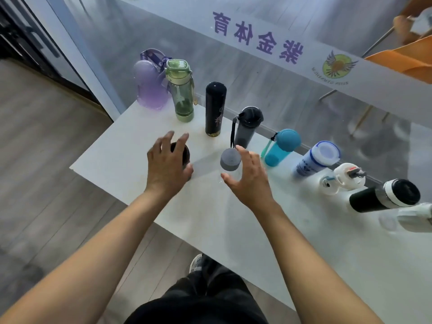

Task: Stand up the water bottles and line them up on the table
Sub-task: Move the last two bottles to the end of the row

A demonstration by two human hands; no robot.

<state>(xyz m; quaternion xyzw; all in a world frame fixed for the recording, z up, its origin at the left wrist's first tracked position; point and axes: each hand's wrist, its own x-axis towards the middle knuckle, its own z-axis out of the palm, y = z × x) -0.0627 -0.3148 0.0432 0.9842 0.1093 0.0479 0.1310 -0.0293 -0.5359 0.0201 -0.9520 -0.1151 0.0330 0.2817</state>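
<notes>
A row of water bottles stands upright along the far edge of the white table, just in front of a glass wall: a purple round-bodied bottle with a lanyard at the far left corner, a green clear bottle touching or nearly touching it, a tall black flask, a smoky grey bottle with a black wrist strap, a teal bottle, a white-and-blue printed bottle, a small white bottle with a flip cap, and a black flask with a white collar. At the right edge another whitish bottle is partly cut off by the frame. Closer to the person, two more bottles stand apart from the row. A dark bottle sits under the left hand, whose fingers are spread and curved over its top; whether they actually grip it cannot be told. A clear bottle with a grey round cap stands just beside the right hand, which is wide open with thumb and fingers splayed around the bottle, seemingly not closed on it. Purple characters and a round logo show reversed on a frosted band on the glass. Below are dark trousers and a shoe on the wood floor.
</notes>
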